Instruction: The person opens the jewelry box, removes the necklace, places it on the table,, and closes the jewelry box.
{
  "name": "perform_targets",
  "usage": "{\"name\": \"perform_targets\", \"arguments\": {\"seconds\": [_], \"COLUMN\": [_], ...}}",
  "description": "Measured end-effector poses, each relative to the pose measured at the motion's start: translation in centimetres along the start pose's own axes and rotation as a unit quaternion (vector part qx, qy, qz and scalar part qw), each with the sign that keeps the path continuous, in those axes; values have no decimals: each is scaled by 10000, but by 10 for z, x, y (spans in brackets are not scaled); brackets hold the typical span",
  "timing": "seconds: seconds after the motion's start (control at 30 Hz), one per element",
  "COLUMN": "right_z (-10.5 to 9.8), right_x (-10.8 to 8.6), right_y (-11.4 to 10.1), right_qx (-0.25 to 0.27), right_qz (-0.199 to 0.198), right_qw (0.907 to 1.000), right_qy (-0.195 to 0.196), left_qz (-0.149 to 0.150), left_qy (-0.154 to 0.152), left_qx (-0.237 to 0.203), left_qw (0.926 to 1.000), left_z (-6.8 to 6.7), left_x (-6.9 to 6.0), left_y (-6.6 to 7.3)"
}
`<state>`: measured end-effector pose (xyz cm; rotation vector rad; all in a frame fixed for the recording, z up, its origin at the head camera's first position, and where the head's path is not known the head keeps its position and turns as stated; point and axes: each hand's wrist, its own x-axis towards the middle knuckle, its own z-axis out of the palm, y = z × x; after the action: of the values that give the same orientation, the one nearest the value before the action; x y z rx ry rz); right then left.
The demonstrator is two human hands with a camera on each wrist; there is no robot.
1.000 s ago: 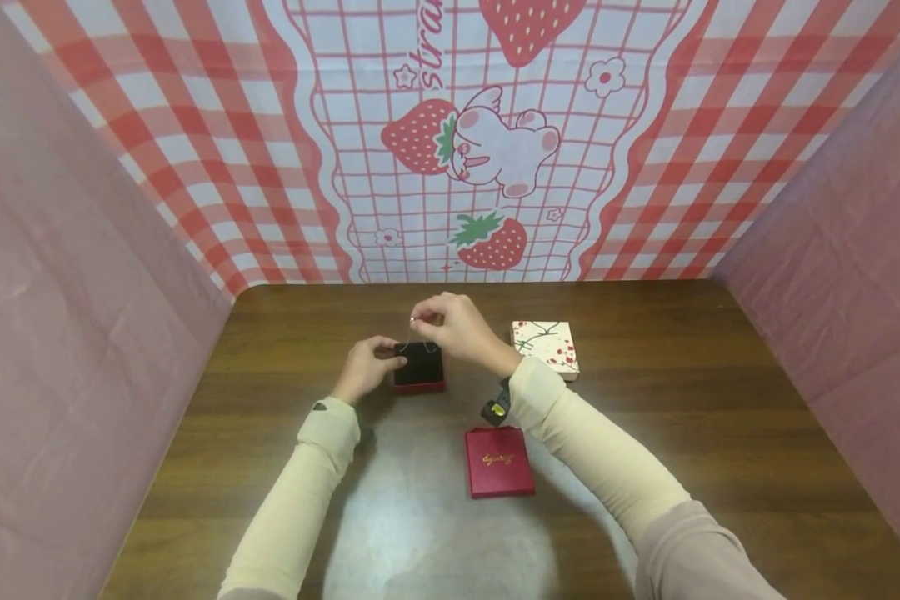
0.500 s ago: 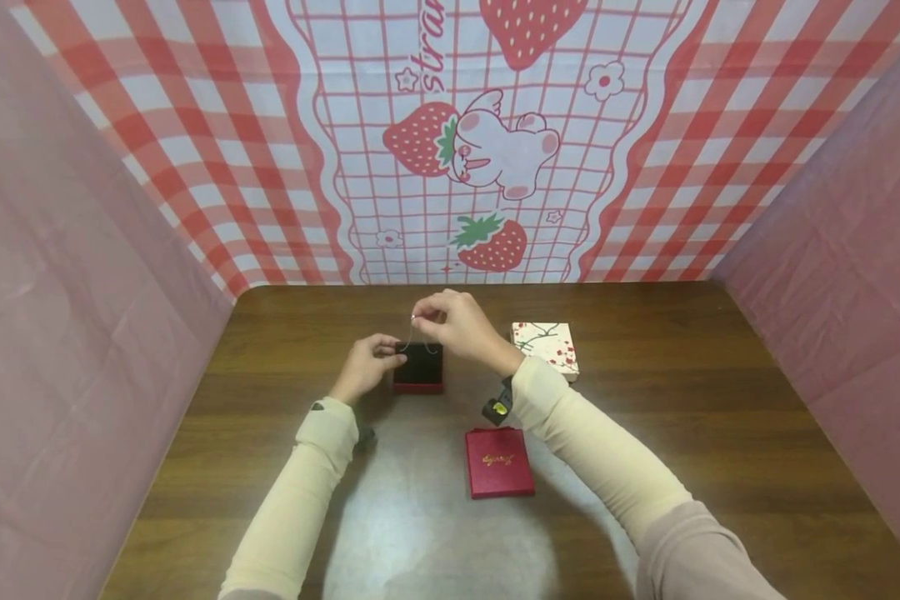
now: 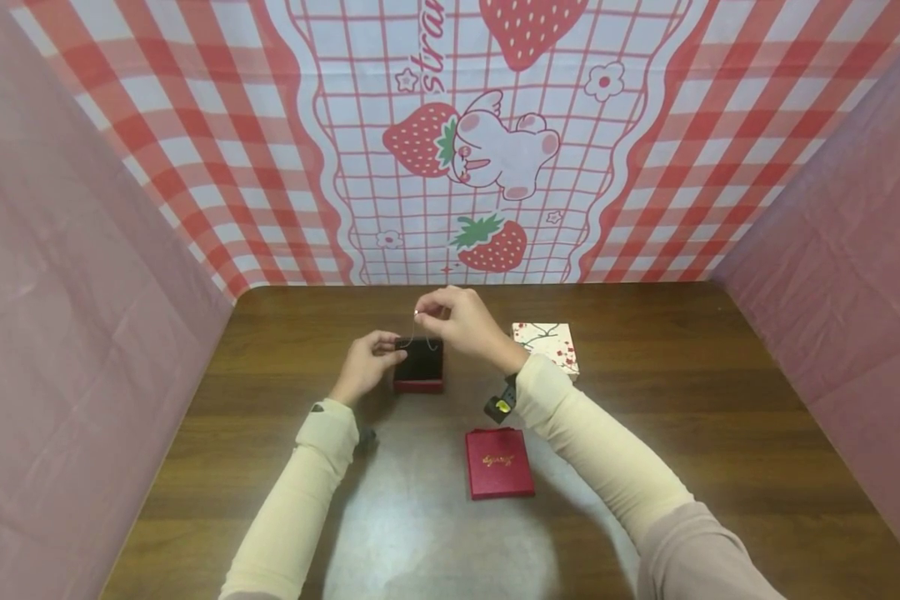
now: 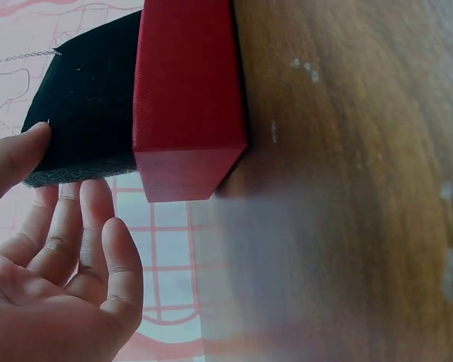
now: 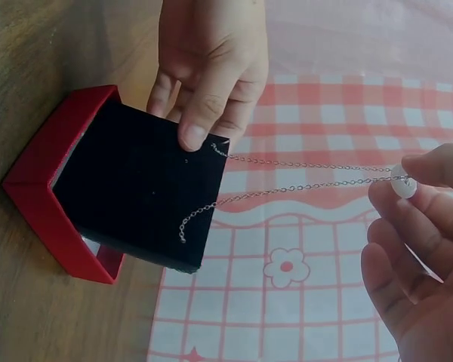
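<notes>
Silver chain [image 5: 306, 189], right of centre in the right-wrist frame, runs from a black pad [image 5: 140, 177] to the right hand [image 3: 463, 323], its fingers pinching it by what may be a white tag [image 5: 402, 188]. The left hand [image 5: 217, 68] pinches the pad; light, even tension seems safest.

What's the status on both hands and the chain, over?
Left hand pinching black pad, pad partly out of red box. Right hand pinching chain at white disc, two strands running to pad. Nothing seen blocking between them.
</notes>
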<state>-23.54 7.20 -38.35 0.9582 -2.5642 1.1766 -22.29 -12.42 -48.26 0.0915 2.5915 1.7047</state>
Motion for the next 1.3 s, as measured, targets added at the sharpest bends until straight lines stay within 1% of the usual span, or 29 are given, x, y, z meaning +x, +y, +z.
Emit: {"name": "perform_targets", "arguments": {"seconds": [0.13,0.27,0.53,0.83,1.03,1.17,1.3], "right_z": [-2,-5,-12,-17,-20,-21,-22], "right_x": [0,1,2,1,0,0,0], "right_y": [-1,-1,-1,-1,-1,0,1], "right_qx": [66,100,150,310,357,342,419], "right_qz": [20,63,10,-40,-112,-118,-139], "right_qw": [10000,9999,9996,9989,9985,9981,9972], "right_qy": [-10,77,235,341,393,503,609], "left_qz": [-13,-46,-218,-264,-361,-387,-454], "left_qy": [59,124,121,253,349,436,436], "left_qx": [-73,-77,-80,-313,-548,-660,-693], "left_qw": [10000,9999,9997,9988,9972,9961,9956], "left_z": [0,-1,-1,2,4,4,3], "left_x": [-1,-2,-5,-8,-10,-11,-12], "left_y": [3,5,9,8,9,10,11]}}
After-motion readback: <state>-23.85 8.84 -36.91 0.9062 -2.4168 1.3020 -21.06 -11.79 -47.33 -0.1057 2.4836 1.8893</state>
